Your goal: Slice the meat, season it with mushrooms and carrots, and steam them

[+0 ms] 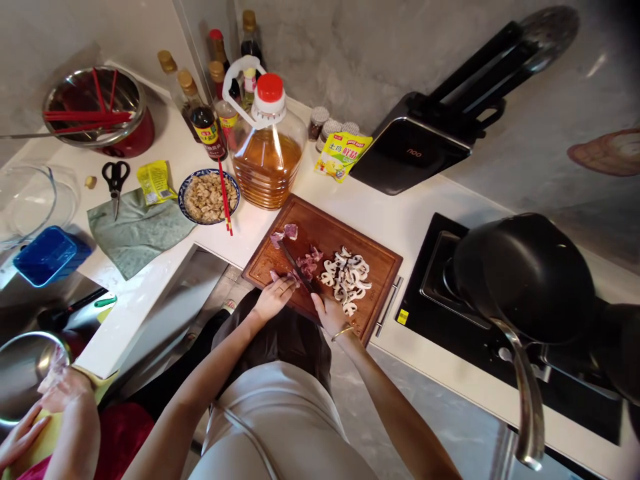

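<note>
Gripping right hand (333, 315): fingers clenched round the handle of a knife (296, 266), above the near edge of the cutting board (317, 222); a bangle circles the wrist.
Left hand (273, 298): fingers lie against raw meat (310, 261) at the left part of the board's near edge; whether they pinch it or only press it, one cannot tell.
Blade: slants across the left half of the board.
Meat: cut bits sit mid-board right of the blade, with larger pieces toward the board's left edge.
Mushrooms (347, 279): sliced, heaped on the board's right half.
Oil jug (270, 163): red-capped, just beyond the board's far left corner.
Bowl (182, 200): left of the board, full of pale chopped food, red chopsticks (223, 190) laid across.
Wok (525, 280): on the stove (417, 297), right of the board.
Another person's hand (73, 393): well left of the board.
</note>
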`<act>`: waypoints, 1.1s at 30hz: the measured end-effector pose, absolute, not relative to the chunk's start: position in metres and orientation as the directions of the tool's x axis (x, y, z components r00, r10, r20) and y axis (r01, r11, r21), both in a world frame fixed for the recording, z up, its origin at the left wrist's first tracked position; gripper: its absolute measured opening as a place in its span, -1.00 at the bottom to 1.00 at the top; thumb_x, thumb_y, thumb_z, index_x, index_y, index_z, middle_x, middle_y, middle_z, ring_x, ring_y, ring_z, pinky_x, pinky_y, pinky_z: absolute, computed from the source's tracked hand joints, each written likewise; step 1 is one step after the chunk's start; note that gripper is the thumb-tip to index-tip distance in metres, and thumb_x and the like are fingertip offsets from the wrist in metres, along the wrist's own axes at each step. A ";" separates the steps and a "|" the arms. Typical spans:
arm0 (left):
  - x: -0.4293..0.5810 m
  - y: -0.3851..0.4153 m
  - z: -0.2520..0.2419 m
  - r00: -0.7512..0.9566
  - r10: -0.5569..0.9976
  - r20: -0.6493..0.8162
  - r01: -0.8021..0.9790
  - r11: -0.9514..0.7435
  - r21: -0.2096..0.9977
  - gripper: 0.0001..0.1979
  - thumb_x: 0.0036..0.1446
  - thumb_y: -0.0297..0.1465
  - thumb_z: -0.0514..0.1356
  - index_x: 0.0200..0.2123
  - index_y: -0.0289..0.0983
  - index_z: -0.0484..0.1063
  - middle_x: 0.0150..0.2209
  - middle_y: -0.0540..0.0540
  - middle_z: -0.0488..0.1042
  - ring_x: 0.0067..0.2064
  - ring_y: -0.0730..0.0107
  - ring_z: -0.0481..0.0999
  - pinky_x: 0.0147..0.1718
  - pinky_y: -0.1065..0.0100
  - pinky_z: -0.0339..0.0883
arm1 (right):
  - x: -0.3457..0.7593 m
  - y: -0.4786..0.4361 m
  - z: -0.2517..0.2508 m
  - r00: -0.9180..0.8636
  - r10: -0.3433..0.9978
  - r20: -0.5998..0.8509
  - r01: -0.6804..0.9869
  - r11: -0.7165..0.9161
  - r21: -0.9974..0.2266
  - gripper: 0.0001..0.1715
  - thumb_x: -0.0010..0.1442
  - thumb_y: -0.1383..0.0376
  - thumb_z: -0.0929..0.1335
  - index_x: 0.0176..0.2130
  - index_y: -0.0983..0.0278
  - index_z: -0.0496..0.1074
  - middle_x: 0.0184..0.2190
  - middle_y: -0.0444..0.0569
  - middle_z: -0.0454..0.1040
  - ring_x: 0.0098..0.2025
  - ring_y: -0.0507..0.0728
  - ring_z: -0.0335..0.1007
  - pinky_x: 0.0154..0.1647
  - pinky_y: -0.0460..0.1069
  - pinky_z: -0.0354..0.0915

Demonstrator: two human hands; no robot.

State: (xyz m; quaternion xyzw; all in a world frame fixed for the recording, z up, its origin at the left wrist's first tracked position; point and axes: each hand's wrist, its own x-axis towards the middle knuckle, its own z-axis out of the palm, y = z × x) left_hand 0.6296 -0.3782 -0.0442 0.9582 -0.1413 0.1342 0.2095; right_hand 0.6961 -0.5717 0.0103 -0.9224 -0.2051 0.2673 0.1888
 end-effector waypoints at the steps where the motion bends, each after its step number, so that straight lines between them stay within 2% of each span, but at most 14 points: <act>1: 0.629 -0.378 -0.043 0.927 -0.204 0.316 -0.317 -0.875 0.367 -0.70 0.27 -0.50 0.02 0.03 -0.34 0.38 0.00 -0.22 0.48 0.11 0.28 0.40 0.11 0.22 0.31 | 0.695 -0.576 0.013 0.776 0.475 -0.415 0.281 -0.850 -0.446 -0.39 0.38 0.05 0.02 -0.13 0.30 0.48 -0.16 0.09 0.54 -0.10 0.14 0.46 -0.09 -0.05 0.26; 3: 0.627 -0.378 -0.041 0.929 -0.198 0.311 -0.310 -0.877 0.367 -0.68 0.28 -0.50 0.01 0.06 -0.32 0.36 0.00 -0.21 0.47 0.11 0.27 0.40 0.13 0.18 0.29 | 0.692 -0.584 0.019 0.763 0.453 -0.461 0.276 -0.874 -0.401 -0.41 0.37 0.04 0.04 -0.09 0.29 0.46 -0.11 0.11 0.53 -0.08 0.15 0.46 -0.10 -0.05 0.27; 7: 0.629 -0.380 -0.044 0.921 -0.221 0.321 -0.329 -0.882 0.336 -0.69 0.28 -0.50 0.01 0.04 -0.32 0.38 0.00 -0.19 0.48 0.10 0.25 0.41 0.13 0.17 0.29 | 0.687 -0.592 0.024 0.705 0.412 -0.578 0.271 -0.909 -0.317 -0.37 0.36 0.00 0.04 -0.16 0.29 0.49 -0.25 0.10 0.57 -0.16 0.16 0.50 -0.20 -0.06 0.27; 11: 0.634 -0.384 -0.049 0.925 -0.221 0.308 -0.319 -0.892 0.320 -0.74 0.27 -0.49 0.02 -0.06 -0.31 0.45 -0.05 -0.18 0.52 0.07 0.25 0.44 0.06 0.20 0.36 | 0.685 -0.593 0.021 0.689 0.396 -0.608 0.272 -0.918 -0.289 -0.34 0.35 -0.05 0.02 -0.17 0.27 0.48 -0.28 0.09 0.57 -0.20 0.16 0.52 -0.25 -0.06 0.26; 15: 0.636 -0.385 -0.053 0.927 -0.218 0.304 -0.314 -0.895 0.316 -0.75 0.27 -0.49 0.02 -0.09 -0.33 0.46 -0.06 -0.20 0.52 0.07 0.24 0.44 0.03 0.20 0.38 | 0.684 -0.602 0.021 0.685 0.405 -0.606 0.266 -0.913 -0.310 -0.33 0.36 -0.03 0.03 -0.17 0.29 0.50 -0.27 0.10 0.58 -0.18 0.17 0.52 -0.22 -0.05 0.28; 20: 0.634 -0.386 -0.057 0.939 -0.205 0.277 -0.298 -0.886 0.355 -0.75 0.26 -0.49 0.03 -0.08 -0.32 0.46 -0.04 -0.21 0.51 0.09 0.25 0.42 0.05 0.20 0.37 | 0.685 -0.615 0.027 0.669 0.479 -0.569 0.263 -0.868 -0.421 -0.44 0.37 0.07 0.07 -0.03 0.29 0.46 -0.12 0.09 0.55 -0.04 0.17 0.47 -0.10 -0.05 0.29; 24: 0.633 -0.387 -0.060 0.943 -0.171 0.285 -0.274 -0.885 0.376 -0.76 0.26 -0.49 0.04 -0.10 -0.34 0.46 -0.07 -0.21 0.52 0.08 0.26 0.43 0.05 0.21 0.37 | 0.691 -0.593 0.024 0.656 0.460 -0.598 0.305 -0.887 -0.347 -0.42 0.37 0.06 0.07 -0.09 0.28 0.50 -0.21 0.09 0.58 -0.16 0.18 0.52 -0.18 -0.05 0.31; 30: 0.631 -0.388 -0.060 0.941 -0.184 0.282 -0.282 -0.889 0.360 -0.79 0.26 -0.50 0.03 -0.24 -0.35 0.48 -0.16 -0.23 0.53 0.03 0.25 0.46 0.01 0.22 0.41 | 0.698 -0.546 0.017 0.706 0.460 -0.538 0.381 -0.887 -0.259 -0.39 0.35 -0.01 0.07 -0.10 0.27 0.50 -0.27 0.11 0.58 -0.21 0.17 0.52 -0.22 -0.06 0.29; 33: 0.630 -0.387 -0.056 0.939 -0.183 0.291 -0.283 -0.892 0.353 -0.76 0.27 -0.50 0.01 -0.18 -0.33 0.47 -0.12 -0.22 0.53 0.05 0.27 0.46 0.01 0.23 0.40 | 0.695 -0.549 0.013 0.732 0.467 -0.496 0.366 -0.884 -0.291 -0.40 0.36 0.01 0.06 -0.12 0.27 0.49 -0.26 0.09 0.57 -0.19 0.15 0.50 -0.19 -0.06 0.28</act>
